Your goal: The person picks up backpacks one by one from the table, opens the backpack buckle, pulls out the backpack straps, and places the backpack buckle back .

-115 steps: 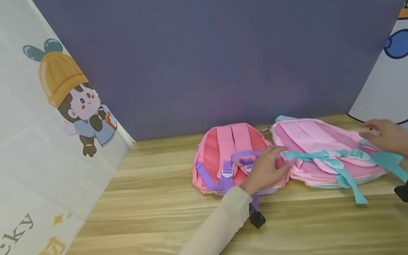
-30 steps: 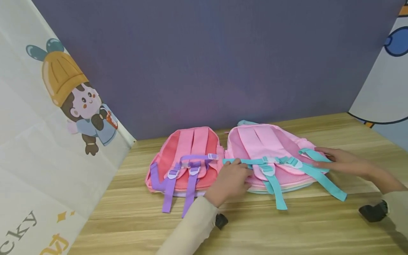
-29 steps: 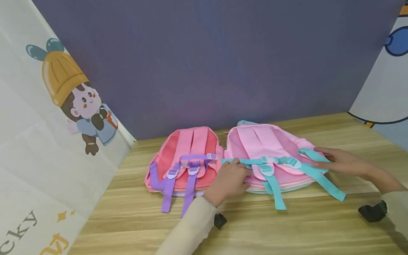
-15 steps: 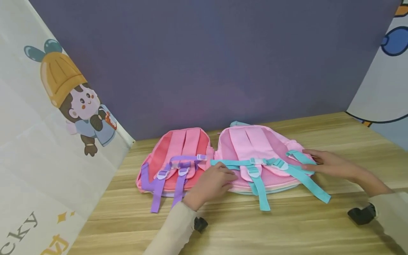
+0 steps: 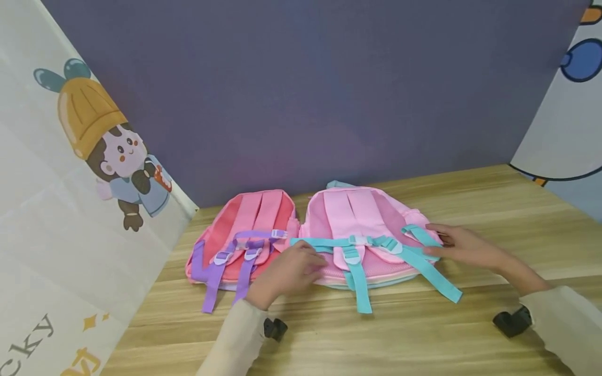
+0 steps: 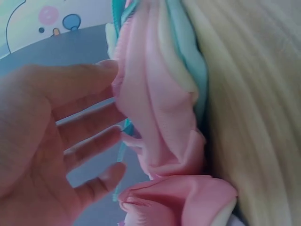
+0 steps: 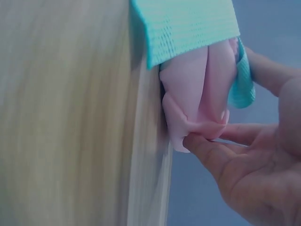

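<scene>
Evidently two soft cloth backpacks, laid flat side by side, straps up, on a table (image 5: 390,339) with streaked wood grain. Light pink backpack (image 5: 355,209): rounded top, smooth padded shoulder straps over netted backing, flat ribbed turquoise webbing (image 5: 361,287) with white plastic buckles. Coral backpack (image 5: 254,214), on the person's left: smaller, same domed shape, purple webbing (image 5: 213,287) trailing over its lower edge. Their neighbouring sides touch or nearly so.

Left hand (image 5: 289,269): fingers loosely extended, thumb tip against the light pink backpack's side, near where the two meet; no grip on it. Right hand (image 5: 463,245): fingers extended, tips at the pale side pocket (image 7: 176,122) on the far end of that same backpack, touching its puckered cloth beside a loop of turquoise.

Pocket folded in on itself; contents, if any, not visible. Main compartments likewise unseen.

Left hand covers the coral backpack's lower corner. Fronts of both backpacks face down, hidden. Beige sleeves (image 5: 235,339) run off frame; lettering on the white panel (image 5: 42,209) is cut at the edge.
</scene>
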The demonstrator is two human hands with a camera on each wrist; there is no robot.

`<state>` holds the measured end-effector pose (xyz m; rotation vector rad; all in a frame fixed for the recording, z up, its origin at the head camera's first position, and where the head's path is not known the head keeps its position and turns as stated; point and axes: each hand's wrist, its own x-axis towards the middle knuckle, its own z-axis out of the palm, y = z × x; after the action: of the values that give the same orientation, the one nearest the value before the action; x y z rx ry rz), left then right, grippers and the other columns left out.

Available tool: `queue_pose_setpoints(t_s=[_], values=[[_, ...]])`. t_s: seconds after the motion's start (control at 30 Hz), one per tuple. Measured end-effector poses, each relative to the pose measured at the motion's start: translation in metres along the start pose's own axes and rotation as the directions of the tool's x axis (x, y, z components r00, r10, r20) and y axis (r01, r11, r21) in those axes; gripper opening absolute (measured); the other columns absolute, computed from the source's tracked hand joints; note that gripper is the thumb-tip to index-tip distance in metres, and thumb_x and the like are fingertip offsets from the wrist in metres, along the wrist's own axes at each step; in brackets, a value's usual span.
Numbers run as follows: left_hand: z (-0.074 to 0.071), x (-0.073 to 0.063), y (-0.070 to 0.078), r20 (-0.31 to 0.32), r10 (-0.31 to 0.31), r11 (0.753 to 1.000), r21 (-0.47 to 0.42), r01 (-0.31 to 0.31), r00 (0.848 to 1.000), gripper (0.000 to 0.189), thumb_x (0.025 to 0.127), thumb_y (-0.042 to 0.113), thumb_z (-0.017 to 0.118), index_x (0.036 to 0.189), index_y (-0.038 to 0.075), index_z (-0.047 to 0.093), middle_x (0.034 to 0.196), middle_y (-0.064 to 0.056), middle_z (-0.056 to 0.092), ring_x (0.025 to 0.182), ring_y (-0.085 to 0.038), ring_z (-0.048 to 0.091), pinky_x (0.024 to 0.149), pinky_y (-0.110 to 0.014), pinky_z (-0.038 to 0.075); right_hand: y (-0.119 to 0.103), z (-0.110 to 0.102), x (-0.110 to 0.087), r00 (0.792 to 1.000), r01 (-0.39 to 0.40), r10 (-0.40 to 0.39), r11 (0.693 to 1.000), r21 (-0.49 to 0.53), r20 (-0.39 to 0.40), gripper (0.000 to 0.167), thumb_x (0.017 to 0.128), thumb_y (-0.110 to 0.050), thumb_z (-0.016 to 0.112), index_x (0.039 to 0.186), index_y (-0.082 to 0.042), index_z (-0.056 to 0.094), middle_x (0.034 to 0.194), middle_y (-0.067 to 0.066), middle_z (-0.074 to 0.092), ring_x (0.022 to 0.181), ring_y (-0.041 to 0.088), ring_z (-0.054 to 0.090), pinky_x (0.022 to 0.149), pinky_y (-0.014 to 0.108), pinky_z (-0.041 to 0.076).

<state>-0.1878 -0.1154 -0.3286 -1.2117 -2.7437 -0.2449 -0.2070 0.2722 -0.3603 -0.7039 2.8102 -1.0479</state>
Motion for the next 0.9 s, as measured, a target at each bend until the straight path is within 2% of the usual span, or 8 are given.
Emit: queue_pose_setpoints(t_s=[0.2, 0.37, 0.5, 0.63, 0.73, 0.8, 0.87, 0.9], values=[[-0.006, -0.004, -0.004, 0.022, -0.067, 0.993, -0.096, 0.069, 0.998, 0.019, 0.091, 0.016, 0.063, 0.106, 0.012, 0.073, 0.102, 0.001, 0.072, 0.106, -0.019, 0.058, 0.094, -0.034, 0.047, -0.011, 0.005, 0.002, 1.000, 0.000, 0.000, 1.000, -0.027, -0.020, 0.074, 0.090, -0.030, 0.065, 0.138, 0.016, 0.034, 0.136, 0.040, 0.040, 0.119, 0.053, 0.047, 0.091, 0.054, 0.046], [-0.007, -0.006, -0.008, 0.012, -0.085, 0.993, -0.078, 0.086, 0.996, 0.014, 0.091, 0.015, 0.062, 0.094, 0.014, 0.075, 0.087, 0.005, 0.072, 0.098, -0.017, 0.058, 0.090, -0.033, 0.047, -0.021, 0.012, 0.003, 1.000, -0.014, 0.013, 0.998, -0.061, -0.026, 0.075, 0.089, -0.034, 0.065, 0.137, 0.016, 0.036, 0.128, 0.037, 0.050, 0.109, 0.044, 0.058, 0.084, 0.049, 0.051], [-0.004, 0.000, -0.003, -0.014, -0.110, 0.994, -0.025, 0.109, 0.994, 0.014, 0.090, 0.015, 0.062, 0.084, 0.015, 0.075, 0.077, 0.006, 0.068, 0.091, -0.017, 0.058, 0.085, -0.033, 0.047, -0.018, 0.014, 0.005, 0.999, 0.011, -0.013, 0.997, -0.076, -0.029, 0.073, 0.089, -0.035, 0.066, 0.135, 0.015, 0.039, 0.102, 0.017, 0.065, 0.084, 0.018, 0.060, 0.070, 0.030, 0.049], [-0.005, 0.002, -0.001, -0.029, -0.126, 0.992, -0.004, 0.126, 0.992, 0.013, 0.090, 0.015, 0.062, 0.087, 0.014, 0.075, 0.078, 0.004, 0.068, 0.085, -0.016, 0.059, 0.079, -0.033, 0.049, -0.022, 0.015, 0.008, 1.000, 0.009, -0.010, 0.997, -0.081, -0.015, 0.073, 0.089, -0.034, 0.066, 0.134, 0.017, 0.039, 0.074, -0.001, 0.049, 0.063, 0.004, 0.042, 0.056, 0.021, 0.036], [-0.005, 0.007, 0.001, -0.045, -0.143, 0.990, -0.011, 0.142, 0.989, 0.013, 0.089, 0.012, 0.060, 0.093, 0.011, 0.073, 0.063, 0.003, 0.056, 0.064, -0.012, 0.050, 0.062, -0.027, 0.045, -0.024, 0.013, 0.011, 1.000, -0.002, 0.003, 0.996, -0.088, 0.011, 0.074, 0.088, -0.032, 0.066, 0.133, 0.020, 0.037, 0.065, -0.004, 0.038, 0.056, 0.004, 0.034, 0.051, 0.021, 0.031], [-0.006, 0.012, 0.002, -0.065, -0.155, 0.988, -0.009, 0.154, 0.986, 0.012, 0.088, 0.010, 0.060, 0.094, 0.010, 0.071, 0.057, 0.003, 0.042, 0.055, -0.009, 0.038, 0.054, -0.023, 0.037, -0.026, 0.011, 0.014, 1.000, -0.009, 0.011, 0.995, -0.097, 0.028, 0.075, 0.088, -0.032, 0.066, 0.131, 0.022, 0.037, 0.062, -0.004, 0.035, 0.053, 0.005, 0.033, 0.051, 0.022, 0.031], [-0.005, 0.017, 0.003, -0.085, -0.176, 0.984, -0.003, 0.176, 0.981, 0.013, 0.088, 0.010, 0.060, 0.097, 0.008, 0.069, 0.059, 0.005, 0.037, 0.054, -0.008, 0.033, 0.052, -0.022, 0.033, -0.029, 0.008, 0.017, 1.000, 0.008, -0.005, 0.993, -0.120, 0.025, 0.076, 0.086, -0.030, 0.068, 0.130, 0.024, 0.037, 0.065, 0.001, 0.042, 0.058, 0.009, 0.038, 0.057, 0.026, 0.037], [-0.005, 0.019, 0.004, -0.096, -0.186, 0.982, 0.002, 0.187, 0.978, 0.012, 0.088, 0.012, 0.061, 0.097, 0.009, 0.068, 0.061, 0.006, 0.042, 0.055, -0.008, 0.038, 0.053, -0.021, 0.036, -0.031, 0.007, 0.019, 1.000, 0.014, -0.012, 0.992, -0.129, 0.020, 0.076, 0.086, -0.030, 0.069, 0.130, 0.024, 0.037, 0.070, 0.008, 0.050, 0.062, 0.014, 0.047, 0.062, 0.030, 0.043]])
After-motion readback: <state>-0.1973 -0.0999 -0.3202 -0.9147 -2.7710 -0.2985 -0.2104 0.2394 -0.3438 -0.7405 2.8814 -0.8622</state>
